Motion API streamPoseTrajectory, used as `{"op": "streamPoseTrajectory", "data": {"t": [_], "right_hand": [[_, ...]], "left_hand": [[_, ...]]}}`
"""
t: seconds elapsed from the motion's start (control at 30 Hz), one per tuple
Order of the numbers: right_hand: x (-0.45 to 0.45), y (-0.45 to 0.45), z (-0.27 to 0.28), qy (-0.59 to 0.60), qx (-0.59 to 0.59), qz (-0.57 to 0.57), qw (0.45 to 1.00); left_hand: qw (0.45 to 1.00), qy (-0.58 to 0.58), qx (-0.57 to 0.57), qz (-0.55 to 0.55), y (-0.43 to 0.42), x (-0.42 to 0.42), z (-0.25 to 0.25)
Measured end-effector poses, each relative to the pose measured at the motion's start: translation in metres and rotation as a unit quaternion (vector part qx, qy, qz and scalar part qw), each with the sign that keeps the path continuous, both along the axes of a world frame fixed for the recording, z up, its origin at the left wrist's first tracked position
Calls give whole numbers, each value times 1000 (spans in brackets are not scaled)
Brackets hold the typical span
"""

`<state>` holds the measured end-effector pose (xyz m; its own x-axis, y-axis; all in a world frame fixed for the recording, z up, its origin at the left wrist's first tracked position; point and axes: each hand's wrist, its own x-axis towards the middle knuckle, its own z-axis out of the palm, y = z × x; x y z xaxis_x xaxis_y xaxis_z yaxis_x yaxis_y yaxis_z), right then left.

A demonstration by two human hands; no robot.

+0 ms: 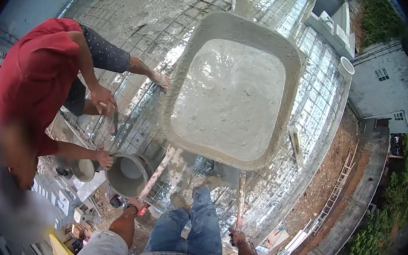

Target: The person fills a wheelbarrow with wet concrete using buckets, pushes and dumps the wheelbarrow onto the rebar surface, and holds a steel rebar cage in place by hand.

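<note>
A wheelbarrow (169,99) loaded with wet concrete (231,100) stands in front of me, its tray crusted with grey. My left hand (135,204) is wrapped round the end of its left handle (158,173), which is splashed with cement. The right handle (241,196) is gripped in my right hand (237,238). Just beyond my left hand, a co-worker in a red shirt (33,74) bends over and holds the rim of a dark bucket (126,176) with one hand. Something red shows beside my left hand; I cannot make out what it is.
Steel mesh (135,115) covers the deck, with spread concrete (141,16) at the far left. A float-like tool (296,146) lies right of the wheelbarrow. A white bucket (346,68) stands near the right edge. Below that edge, a ladder (334,193) lies on lower ground.
</note>
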<state>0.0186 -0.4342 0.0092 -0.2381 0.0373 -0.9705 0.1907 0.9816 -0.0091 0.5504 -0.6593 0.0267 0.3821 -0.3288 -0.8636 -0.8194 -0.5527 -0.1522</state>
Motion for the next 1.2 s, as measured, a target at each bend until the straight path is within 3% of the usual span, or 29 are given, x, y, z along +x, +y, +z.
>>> {"op": "streamPoseTrajectory", "data": {"t": [0.07,0.2,0.23,0.37,0.47,0.57,0.63,0.77,0.87,1.07,1.2], "right_hand": [[-7,-12,7,-31,10,-49,998],[-19,-38,23,-21,72,-15,997],[-26,-43,29,-22,65,4,998],[-48,-84,50,-1,68,41,997],[-65,-122,61,6,97,38,995],[-84,-150,62,-36,79,62,994],[-91,-178,74,-14,101,53,993],[-129,-245,100,18,110,114,987],[-161,-287,107,-7,99,81,992],[-221,-381,109,-24,94,97,991],[-273,-458,119,4,80,85,993]], "left_hand": [[1000,-5,0,-21,-12,-6,10],[997,16,-74,16,-21,-21,24],[997,-43,-50,-41,-20,-23,15],[1000,-17,5,5,-33,-23,-3],[997,-25,78,-10,-83,-53,32],[999,15,40,-21,-127,-77,59],[997,12,46,-58,-140,-78,50],[989,80,96,-78,-140,-72,-20],[994,31,106,27,-191,-117,25],[997,29,68,7,-286,-181,47],[996,21,82,7,-330,-217,26]]}}
